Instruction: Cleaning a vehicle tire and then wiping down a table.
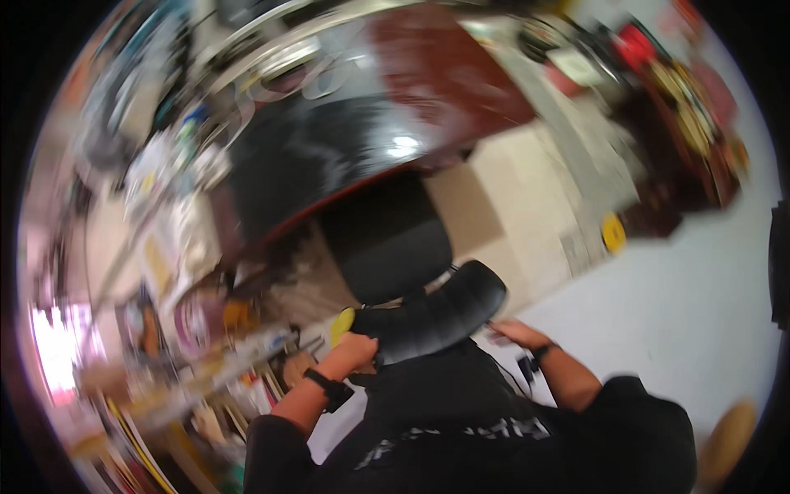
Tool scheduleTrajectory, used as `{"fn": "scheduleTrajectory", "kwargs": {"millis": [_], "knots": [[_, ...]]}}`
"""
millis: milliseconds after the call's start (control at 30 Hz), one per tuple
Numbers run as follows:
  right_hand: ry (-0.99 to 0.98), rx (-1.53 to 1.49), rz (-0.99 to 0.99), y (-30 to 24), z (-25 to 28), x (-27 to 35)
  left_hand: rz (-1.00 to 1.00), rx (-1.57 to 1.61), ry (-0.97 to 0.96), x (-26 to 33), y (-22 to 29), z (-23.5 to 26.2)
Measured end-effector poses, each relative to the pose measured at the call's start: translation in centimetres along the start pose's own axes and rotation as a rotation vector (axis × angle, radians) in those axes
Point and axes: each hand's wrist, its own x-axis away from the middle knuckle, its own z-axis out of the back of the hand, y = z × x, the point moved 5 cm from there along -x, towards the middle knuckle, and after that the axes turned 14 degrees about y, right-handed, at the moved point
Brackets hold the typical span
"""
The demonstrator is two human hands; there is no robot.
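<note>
Here, left hand point(355, 349) grips the black tyre point(436, 317) — right hand point(514, 333) flat beside it.

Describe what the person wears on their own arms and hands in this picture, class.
Both hands are bare, with no gloves. The left hand has a black watch or band at the wrist, above a black short sleeve. The right hand has a thinner black wristband, and its arm runs into a black short sleeve. The picture is blurred, so finer markings cannot be told.

Your left hand point(355, 347) closed into a fist, wrist banded in black, forearm rising from lower left, your right hand point(517, 332) extended flat, fingers point(496, 328) pointing left, black band at wrist, elbow bent.
</note>
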Motion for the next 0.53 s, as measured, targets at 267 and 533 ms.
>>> {"fn": "scheduleTrajectory", "kwargs": {"millis": [267,533], "knots": [[0.090,0.816,-0.096,-4.9,16.0,-8.5,0.325,0.209,0.155,0.8,0.7,-0.6],[0.033,0.014,0.349,-17.1,23.1,-16.3,0.856,0.066,-0.180,-5.1,4.9,4.2]]}}
